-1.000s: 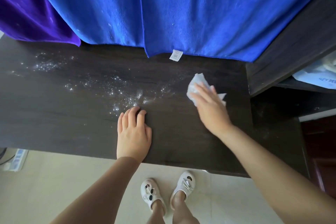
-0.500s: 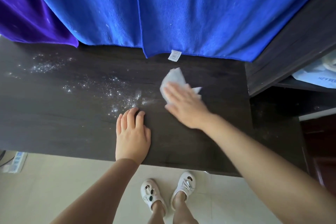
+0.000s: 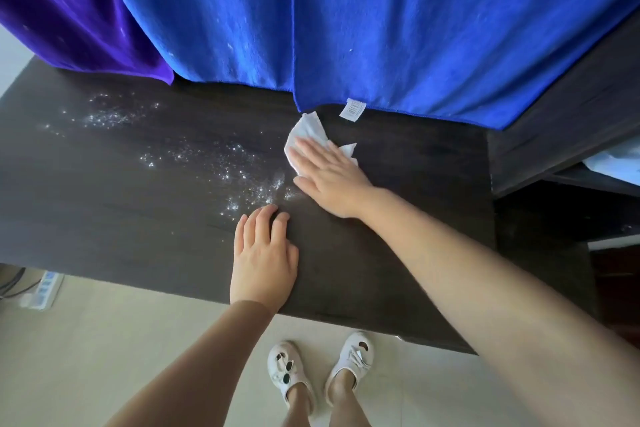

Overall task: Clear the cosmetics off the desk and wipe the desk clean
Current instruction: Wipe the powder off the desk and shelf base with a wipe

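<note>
Right grip [image 3: 330, 180] flat on wipe [image 3: 306, 135] — desk [image 3: 104, 218]

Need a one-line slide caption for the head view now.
Right hand presses a white wipe beside spilled powder; left hand rests flat on desk.

Right hand [image 3: 332, 180] flat on wipe [image 3: 306, 135], pressing it onto desk [image 3: 104, 218]. Powder spill [image 3: 221, 163] lies left of the wipe. Left hand [image 3: 263, 258] rests on desk nearer the front edge. Hanging cloth [image 3: 346, 17] just behind wipe.

Both hands lie flat, left [image 3: 263, 253] nearer, right [image 3: 329, 177] outstretched.
</note>
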A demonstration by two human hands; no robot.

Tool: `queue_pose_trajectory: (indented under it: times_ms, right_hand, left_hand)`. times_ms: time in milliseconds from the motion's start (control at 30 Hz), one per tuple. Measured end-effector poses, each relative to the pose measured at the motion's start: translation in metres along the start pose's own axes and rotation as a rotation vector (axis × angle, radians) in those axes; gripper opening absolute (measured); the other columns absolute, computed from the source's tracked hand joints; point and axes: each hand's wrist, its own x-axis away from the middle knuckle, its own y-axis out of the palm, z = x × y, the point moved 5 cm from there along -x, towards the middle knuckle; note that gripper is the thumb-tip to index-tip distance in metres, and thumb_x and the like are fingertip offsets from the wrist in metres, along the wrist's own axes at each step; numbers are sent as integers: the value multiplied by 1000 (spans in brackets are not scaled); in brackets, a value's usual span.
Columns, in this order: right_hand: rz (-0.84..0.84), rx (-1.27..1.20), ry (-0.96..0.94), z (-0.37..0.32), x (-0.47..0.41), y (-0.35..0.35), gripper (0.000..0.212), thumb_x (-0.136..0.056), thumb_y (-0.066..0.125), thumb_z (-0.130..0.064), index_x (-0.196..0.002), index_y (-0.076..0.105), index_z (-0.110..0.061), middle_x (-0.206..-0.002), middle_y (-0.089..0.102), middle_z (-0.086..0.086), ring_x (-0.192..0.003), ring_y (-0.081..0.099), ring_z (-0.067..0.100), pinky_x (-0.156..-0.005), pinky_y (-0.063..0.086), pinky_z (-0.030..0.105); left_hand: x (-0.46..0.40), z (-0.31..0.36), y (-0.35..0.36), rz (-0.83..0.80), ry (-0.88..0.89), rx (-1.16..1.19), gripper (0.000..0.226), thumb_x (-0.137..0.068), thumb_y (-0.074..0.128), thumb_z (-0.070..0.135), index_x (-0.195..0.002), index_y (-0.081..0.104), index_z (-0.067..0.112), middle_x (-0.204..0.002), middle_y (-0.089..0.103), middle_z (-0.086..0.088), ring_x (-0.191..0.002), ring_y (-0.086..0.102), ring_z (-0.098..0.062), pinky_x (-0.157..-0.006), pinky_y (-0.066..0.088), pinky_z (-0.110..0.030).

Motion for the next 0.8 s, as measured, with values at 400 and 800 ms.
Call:
queue_pose_trajectory:
  times_ms: [400,800]
  right_hand:
    - [288,-81,954,153,75,-14,69,-90,10,-45,-142,21,-1,-152,19,18,-140,15,31,-113,15,49]
    - [296,2,648,166,104,-11,53,-95,20,-40,-134,34,-7,-141,33,16,-127,33,38,-101,31,53]
  left_hand:
    - [-1,1,-3,-30,-8,7,42,-80,33,19,-109,59,2,-117,57,-18,-112,50,-37,-106,23,-45]
    - [0,2,-1,6,-15,0,42,-80,32,19,-109,57,1,-118,55,-19,-113,45,-35,-106,25,-46]
